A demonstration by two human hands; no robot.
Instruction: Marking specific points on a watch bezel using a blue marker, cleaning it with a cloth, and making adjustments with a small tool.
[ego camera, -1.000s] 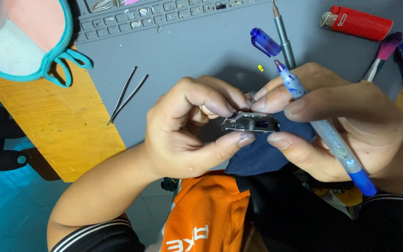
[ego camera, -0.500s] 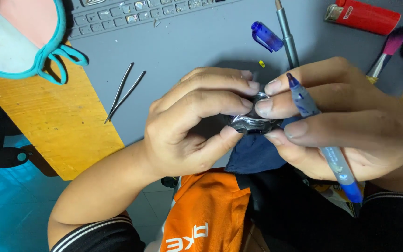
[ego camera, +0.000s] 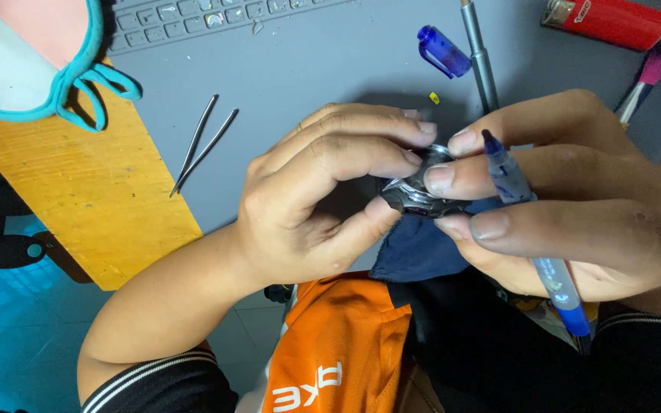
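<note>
From the left I count one orange board (ego camera: 93, 206) on the grey bench (ego camera: 330, 69), with one teal-edged mask (ego camera: 17, 61) lying across its top corner. Just right of the board lies one pair of tweezers (ego camera: 200, 145), flat on the bench and touched by nothing. Along the top edge I see part of one keyboard (ego camera: 193, 11).

My left hand (ego camera: 315, 199) comes next, fingers (ego camera: 380, 134) curled over and pinching one small dark metal part (ego camera: 418, 195) from the left, thumb underneath. The part sits between both hands, held above the bench over one dark blue cloth (ego camera: 415, 248).

My right hand (ego camera: 575, 214) grips the same part from the right, fingertips pressed on its top and lower edge. Threaded through those fingers is one blue pen (ego camera: 533, 229), tip pointing up and away, body slanting down toward my lap.

Behind the hands I count one blue pen cap (ego camera: 441, 50), one tiny yellow speck (ego camera: 434, 98) and one grey tool shaft (ego camera: 480, 53). Farther right are one red lighter (ego camera: 613, 19) and one pink-bristled brush (ego camera: 648, 76), all well apart from the hands.
</note>
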